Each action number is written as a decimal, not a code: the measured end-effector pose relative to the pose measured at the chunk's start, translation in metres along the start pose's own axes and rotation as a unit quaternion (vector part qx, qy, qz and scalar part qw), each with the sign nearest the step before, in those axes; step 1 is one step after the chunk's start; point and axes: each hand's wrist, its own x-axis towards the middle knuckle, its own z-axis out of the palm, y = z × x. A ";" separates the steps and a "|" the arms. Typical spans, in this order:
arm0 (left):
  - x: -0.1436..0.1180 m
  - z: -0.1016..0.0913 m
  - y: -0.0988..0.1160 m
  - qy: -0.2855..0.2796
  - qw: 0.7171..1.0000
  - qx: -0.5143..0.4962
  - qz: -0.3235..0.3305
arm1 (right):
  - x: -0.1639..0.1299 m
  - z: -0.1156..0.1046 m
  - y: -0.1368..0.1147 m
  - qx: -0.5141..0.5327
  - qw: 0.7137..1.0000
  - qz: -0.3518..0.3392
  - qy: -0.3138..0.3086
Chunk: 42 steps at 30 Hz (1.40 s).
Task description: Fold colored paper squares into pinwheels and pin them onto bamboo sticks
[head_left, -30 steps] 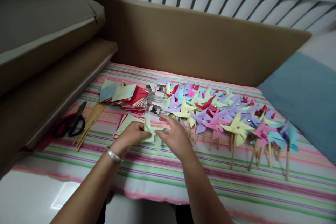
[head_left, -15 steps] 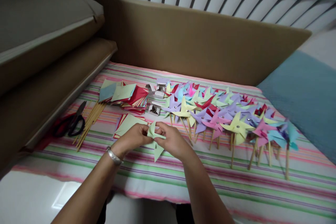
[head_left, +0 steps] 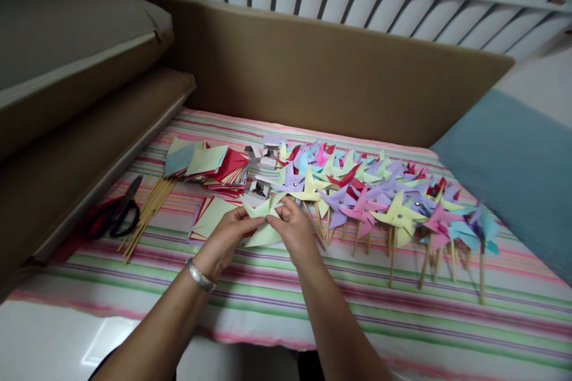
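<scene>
Head view, looking down at a striped cloth (head_left: 286, 303) spread over a low surface. A pale green paper pinwheel blade (head_left: 263, 220), partly folded, is held just above the cloth near its middle, between both hands. The left hand (head_left: 226, 237) grips the blade's left edge with thumb and fingers closed on the paper; a silver bracelet (head_left: 199, 274) sits on that wrist. The right hand (head_left: 295, 229) pinches the blade's centre and upper right tips, fingers drawn together on the folds.

Just behind the blade lie small white boxes (head_left: 261, 174), and beside them, to the left, a stack of coloured paper squares (head_left: 210, 165) in green, blue and red. More loose squares (head_left: 210, 217) lie flat under the left hand's side of the blade. Further left, a bundle of wooden sticks (head_left: 147, 214) rests on the cloth, and scissors with black and red handles (head_left: 114, 214) lie just beside it at the cloth's edge.

To the right of the hands, finished pinwheels (head_left: 384, 202) on wooden sticks lie in overlapping rows, in yellow, purple, pink, red and blue. A brown cardboard panel (head_left: 330, 71) stands behind the cloth, and a blue cushion (head_left: 513, 172) lies at the far right.
</scene>
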 end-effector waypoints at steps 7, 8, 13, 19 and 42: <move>0.001 0.008 -0.004 0.055 0.996 -0.062 -0.011 | -0.002 0.008 0.007 0.041 0.999 0.002 0.013; 0.001 0.008 -0.003 0.057 0.996 -0.060 -0.013 | -0.002 0.009 0.007 0.051 0.999 0.005 0.009; 0.003 0.000 0.004 0.087 0.995 -0.038 -0.014 | -0.002 0.009 0.009 0.025 0.999 0.012 0.022; 0.004 -0.022 0.021 0.148 0.989 -0.018 -0.012 | -0.009 0.010 0.008 -0.175 0.973 -0.149 0.031; 0.001 -0.030 0.027 0.107 0.994 0.017 -0.020 | -0.015 0.009 0.009 -0.341 0.899 -0.273 -0.032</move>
